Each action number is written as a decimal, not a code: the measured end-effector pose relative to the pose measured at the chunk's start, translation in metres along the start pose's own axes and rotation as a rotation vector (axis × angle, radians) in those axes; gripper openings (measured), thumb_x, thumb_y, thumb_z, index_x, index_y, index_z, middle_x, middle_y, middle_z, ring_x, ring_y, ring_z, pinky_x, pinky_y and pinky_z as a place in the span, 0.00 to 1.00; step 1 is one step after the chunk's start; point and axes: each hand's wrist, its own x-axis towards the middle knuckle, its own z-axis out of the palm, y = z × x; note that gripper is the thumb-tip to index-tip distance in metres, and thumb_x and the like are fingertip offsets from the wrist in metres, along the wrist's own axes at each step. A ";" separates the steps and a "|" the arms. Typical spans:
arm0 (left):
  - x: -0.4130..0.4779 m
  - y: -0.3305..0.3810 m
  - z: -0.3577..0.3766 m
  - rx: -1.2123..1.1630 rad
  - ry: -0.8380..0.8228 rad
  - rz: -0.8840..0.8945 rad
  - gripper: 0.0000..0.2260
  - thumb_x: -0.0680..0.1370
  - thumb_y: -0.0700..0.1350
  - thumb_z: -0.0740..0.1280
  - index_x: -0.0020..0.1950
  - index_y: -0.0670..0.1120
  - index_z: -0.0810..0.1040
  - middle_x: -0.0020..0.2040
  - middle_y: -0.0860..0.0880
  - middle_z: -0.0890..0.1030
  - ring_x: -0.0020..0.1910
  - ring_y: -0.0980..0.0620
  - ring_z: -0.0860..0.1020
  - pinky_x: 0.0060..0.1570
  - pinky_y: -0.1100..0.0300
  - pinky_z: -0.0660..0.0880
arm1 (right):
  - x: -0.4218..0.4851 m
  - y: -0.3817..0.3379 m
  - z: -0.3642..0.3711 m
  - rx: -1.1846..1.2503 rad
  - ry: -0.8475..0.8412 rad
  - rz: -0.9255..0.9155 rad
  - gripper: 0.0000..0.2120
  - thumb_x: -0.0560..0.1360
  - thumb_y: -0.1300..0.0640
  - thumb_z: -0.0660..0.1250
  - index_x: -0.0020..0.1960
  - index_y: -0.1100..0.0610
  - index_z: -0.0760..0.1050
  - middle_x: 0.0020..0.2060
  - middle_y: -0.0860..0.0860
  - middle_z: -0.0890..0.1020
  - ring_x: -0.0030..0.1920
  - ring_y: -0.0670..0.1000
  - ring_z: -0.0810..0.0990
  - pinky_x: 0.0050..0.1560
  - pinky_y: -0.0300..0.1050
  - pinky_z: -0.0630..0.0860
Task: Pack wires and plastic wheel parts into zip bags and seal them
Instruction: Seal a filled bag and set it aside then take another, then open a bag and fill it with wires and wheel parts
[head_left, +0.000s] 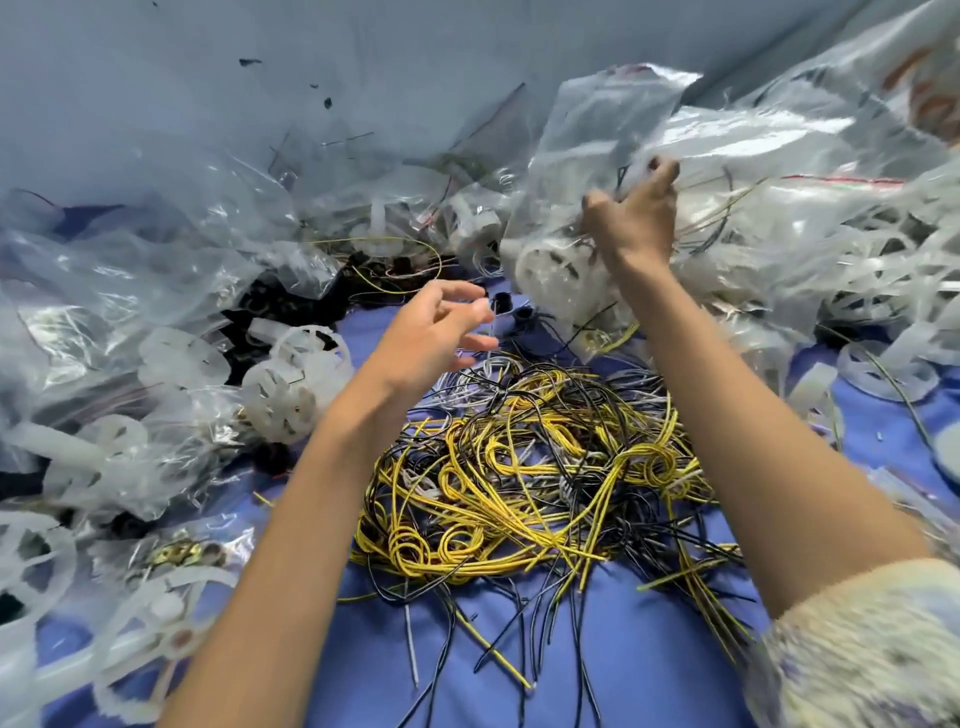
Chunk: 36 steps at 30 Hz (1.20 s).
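Note:
A tangle of yellow, black and white wires (545, 467) lies on the blue cloth (623, 649) in front of me. My right hand (631, 215) is raised and grips a clear zip bag (587, 171) that holds a white plastic wheel part (550, 267) and some wires. My left hand (441, 332) hovers above the wire pile with its fingers loosely spread and nothing in it. More white wheel parts (291, 384) lie loose at the left.
Clear filled bags (130, 291) are heaped at the left and back. A large heap of bags and white plastic rings (831, 249) rises at the right. Small black parts (275, 306) lie behind the left hand. A grey wall closes the back.

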 end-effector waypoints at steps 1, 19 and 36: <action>0.000 -0.001 0.003 -0.004 -0.020 -0.014 0.03 0.81 0.45 0.60 0.50 0.52 0.72 0.51 0.51 0.79 0.40 0.59 0.81 0.44 0.63 0.75 | -0.005 0.001 -0.001 -0.105 -0.002 -0.040 0.19 0.69 0.56 0.63 0.58 0.58 0.65 0.54 0.55 0.71 0.47 0.50 0.73 0.44 0.44 0.74; 0.001 -0.003 -0.002 0.201 0.029 0.028 0.05 0.80 0.43 0.62 0.45 0.48 0.75 0.42 0.50 0.82 0.35 0.59 0.79 0.39 0.72 0.74 | -0.086 0.001 -0.060 -0.381 -0.290 -0.499 0.25 0.77 0.50 0.62 0.21 0.53 0.68 0.20 0.53 0.71 0.23 0.51 0.69 0.33 0.39 0.67; 0.034 -0.058 -0.164 0.820 0.839 -0.458 0.25 0.71 0.47 0.65 0.67 0.45 0.67 0.74 0.37 0.54 0.72 0.37 0.55 0.71 0.46 0.53 | -0.136 0.010 -0.038 -0.080 -0.705 -0.553 0.25 0.77 0.53 0.65 0.27 0.67 0.75 0.20 0.60 0.74 0.21 0.46 0.65 0.26 0.44 0.62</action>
